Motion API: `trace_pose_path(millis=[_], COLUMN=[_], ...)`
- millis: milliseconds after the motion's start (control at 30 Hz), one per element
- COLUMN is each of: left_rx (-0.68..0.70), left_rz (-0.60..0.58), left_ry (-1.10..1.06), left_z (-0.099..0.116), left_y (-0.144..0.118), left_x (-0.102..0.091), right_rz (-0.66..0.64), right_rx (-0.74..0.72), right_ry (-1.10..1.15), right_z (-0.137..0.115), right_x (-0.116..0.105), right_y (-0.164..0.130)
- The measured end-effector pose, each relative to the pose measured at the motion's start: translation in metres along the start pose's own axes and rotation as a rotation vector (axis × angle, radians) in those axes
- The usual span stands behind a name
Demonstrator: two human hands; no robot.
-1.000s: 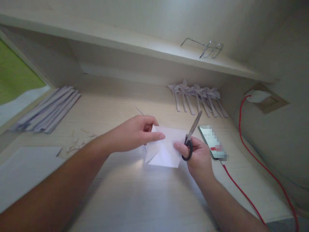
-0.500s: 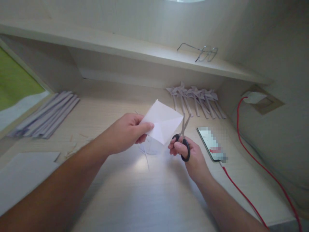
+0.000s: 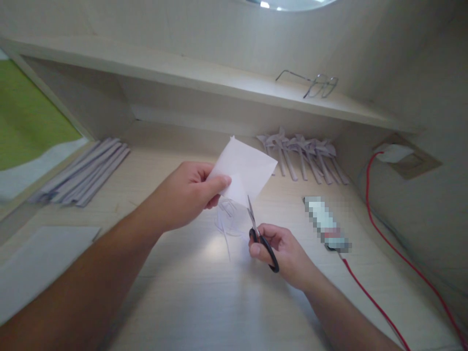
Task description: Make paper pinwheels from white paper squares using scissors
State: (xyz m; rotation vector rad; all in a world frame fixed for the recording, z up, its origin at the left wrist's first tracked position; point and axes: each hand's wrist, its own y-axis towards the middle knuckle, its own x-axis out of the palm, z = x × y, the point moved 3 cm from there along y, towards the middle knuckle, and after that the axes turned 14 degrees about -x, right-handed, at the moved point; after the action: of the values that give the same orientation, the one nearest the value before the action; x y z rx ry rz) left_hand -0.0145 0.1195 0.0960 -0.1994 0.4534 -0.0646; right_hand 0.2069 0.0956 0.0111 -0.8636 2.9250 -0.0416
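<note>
My left hand (image 3: 193, 197) pinches a square sheet of white paper (image 3: 248, 163) at its left side, thumb on top, holding it above the desk. Black-handled scissors (image 3: 261, 243) are in my right hand (image 3: 283, 253), with fingers in the loops. Their blades reach the paper's lower corner and look nearly closed there; whether they are cutting into it I cannot tell. Beneath the paper, thin white paper offcuts (image 3: 227, 226) lie on the desk.
Several rolled paper sticks (image 3: 84, 173) lie at the left, above a stack of white paper (image 3: 44, 263). Paper pinwheels (image 3: 302, 153) rest at the back right. A phone (image 3: 325, 222) with a red cable (image 3: 376, 300) lies at right. Glasses (image 3: 318, 85) sit on the shelf (image 3: 183, 73).
The scissors have moved down and left from the paper's right corner to its lower corner, and their blades have come together. The paper has turned slightly in my left hand. The view has shifted a little.
</note>
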Motion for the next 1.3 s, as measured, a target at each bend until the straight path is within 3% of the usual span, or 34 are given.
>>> trace_pose_path(millis=[1300], left_rx=[-0.024], left_rz=[-0.088], left_ry=[0.057], left_z=[0.0021], left_y=[-0.0017], left_x=[0.0075], right_rz=[0.085], right_rx=[-0.032], right_ry=[0.052], right_z=[0.0012], right_x=[-0.0003], right_y=[0.0006])
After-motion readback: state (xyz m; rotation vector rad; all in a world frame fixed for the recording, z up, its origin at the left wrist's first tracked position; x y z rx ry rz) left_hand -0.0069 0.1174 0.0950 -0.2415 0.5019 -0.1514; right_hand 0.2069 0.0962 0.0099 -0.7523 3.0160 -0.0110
